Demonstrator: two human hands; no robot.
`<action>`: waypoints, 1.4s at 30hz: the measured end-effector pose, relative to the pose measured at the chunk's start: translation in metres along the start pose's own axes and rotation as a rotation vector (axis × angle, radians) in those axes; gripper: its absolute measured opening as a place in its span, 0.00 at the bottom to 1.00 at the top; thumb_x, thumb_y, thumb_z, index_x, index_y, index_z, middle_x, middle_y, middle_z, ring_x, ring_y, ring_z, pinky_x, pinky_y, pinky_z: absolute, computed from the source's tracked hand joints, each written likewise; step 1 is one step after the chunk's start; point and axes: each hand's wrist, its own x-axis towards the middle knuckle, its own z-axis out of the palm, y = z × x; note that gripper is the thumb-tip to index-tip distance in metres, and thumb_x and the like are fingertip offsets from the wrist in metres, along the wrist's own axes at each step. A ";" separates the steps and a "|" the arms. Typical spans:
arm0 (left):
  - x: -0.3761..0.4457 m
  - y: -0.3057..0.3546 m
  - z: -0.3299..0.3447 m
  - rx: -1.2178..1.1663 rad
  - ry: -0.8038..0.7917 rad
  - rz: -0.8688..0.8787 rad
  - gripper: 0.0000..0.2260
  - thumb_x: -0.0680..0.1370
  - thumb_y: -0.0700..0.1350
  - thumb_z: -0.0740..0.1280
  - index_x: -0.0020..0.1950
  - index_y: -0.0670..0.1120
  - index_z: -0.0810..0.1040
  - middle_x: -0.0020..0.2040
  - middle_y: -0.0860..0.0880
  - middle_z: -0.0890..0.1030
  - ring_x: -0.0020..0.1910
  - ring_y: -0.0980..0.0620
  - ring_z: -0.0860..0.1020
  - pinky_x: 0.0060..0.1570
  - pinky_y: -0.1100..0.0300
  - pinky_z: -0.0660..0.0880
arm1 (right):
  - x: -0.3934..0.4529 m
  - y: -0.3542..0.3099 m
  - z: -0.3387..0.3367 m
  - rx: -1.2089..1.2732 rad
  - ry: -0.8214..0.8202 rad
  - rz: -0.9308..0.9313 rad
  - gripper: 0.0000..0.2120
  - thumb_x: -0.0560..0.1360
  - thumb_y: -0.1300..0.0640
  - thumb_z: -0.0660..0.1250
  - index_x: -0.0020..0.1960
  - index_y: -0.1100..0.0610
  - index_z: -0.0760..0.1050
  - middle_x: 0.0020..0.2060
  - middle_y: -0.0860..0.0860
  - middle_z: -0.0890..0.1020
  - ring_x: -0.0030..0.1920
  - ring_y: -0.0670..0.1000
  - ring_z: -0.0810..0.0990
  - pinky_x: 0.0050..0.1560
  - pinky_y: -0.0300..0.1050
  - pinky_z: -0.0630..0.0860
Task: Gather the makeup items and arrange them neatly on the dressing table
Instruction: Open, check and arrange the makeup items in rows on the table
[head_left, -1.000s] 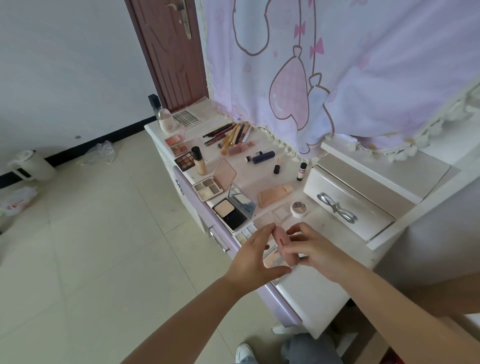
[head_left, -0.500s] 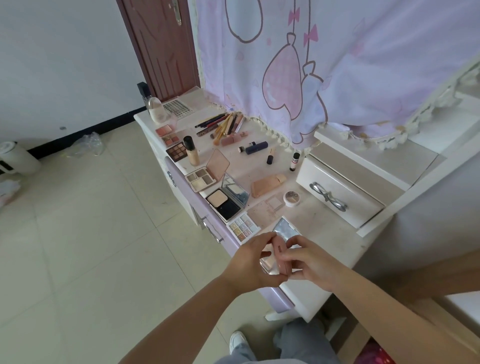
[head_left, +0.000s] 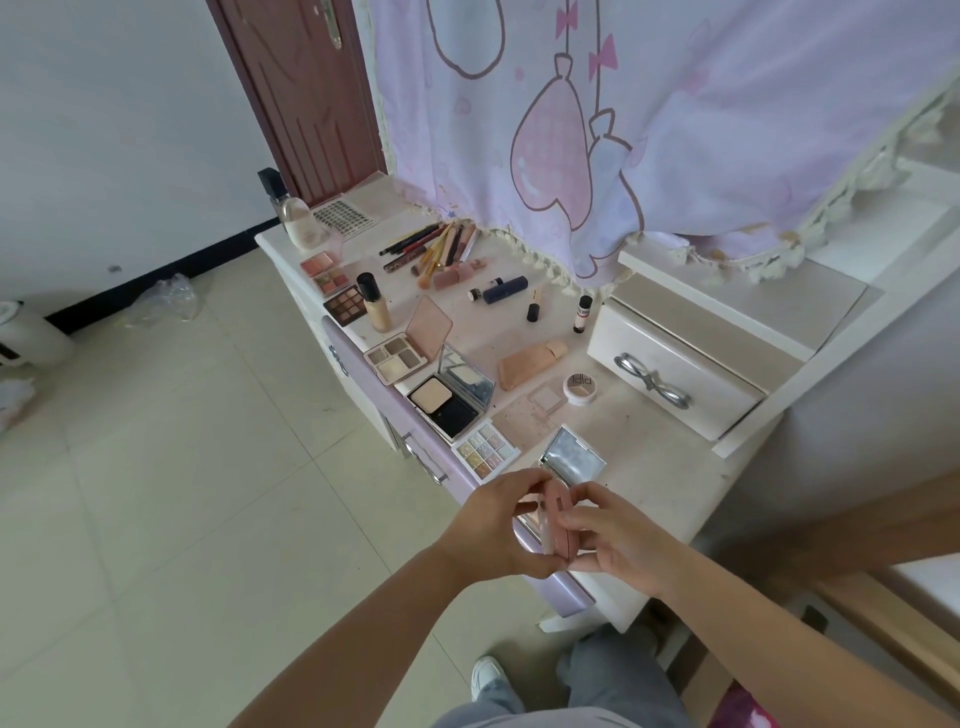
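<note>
Both hands have dropped back from mid-table to the near edge in the last second, taking the pink compact with them. It's on edge between your hands, over the mirrored case, not yet set down. So placement is still pending; the rest of the makeup on the table is untouched. Left hand grips it, thumb under, fingers curled on top. Right hand pinches the other side.

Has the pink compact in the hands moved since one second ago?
Yes. The pink compact came back from the round jar toward the table's front edge.
</note>
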 end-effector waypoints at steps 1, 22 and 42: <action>0.000 -0.002 -0.001 0.001 0.001 0.001 0.27 0.60 0.38 0.78 0.58 0.42 0.74 0.50 0.56 0.77 0.50 0.63 0.75 0.55 0.73 0.72 | 0.000 0.001 -0.002 0.021 -0.002 -0.001 0.05 0.74 0.66 0.62 0.47 0.59 0.69 0.41 0.59 0.80 0.41 0.56 0.82 0.42 0.50 0.80; -0.013 -0.039 0.057 -0.180 0.032 -0.354 0.28 0.66 0.36 0.74 0.56 0.55 0.64 0.45 0.62 0.72 0.40 0.63 0.76 0.37 0.76 0.73 | 0.002 0.019 -0.039 -0.217 0.135 -0.106 0.06 0.73 0.62 0.65 0.49 0.55 0.73 0.45 0.55 0.79 0.43 0.50 0.78 0.39 0.36 0.77; 0.005 -0.036 0.090 0.351 -0.058 -0.454 0.25 0.76 0.47 0.64 0.71 0.53 0.60 0.61 0.46 0.69 0.57 0.48 0.73 0.54 0.61 0.72 | 0.018 0.038 -0.072 -0.123 0.241 -0.089 0.05 0.76 0.59 0.62 0.48 0.54 0.76 0.47 0.54 0.80 0.50 0.50 0.78 0.45 0.36 0.77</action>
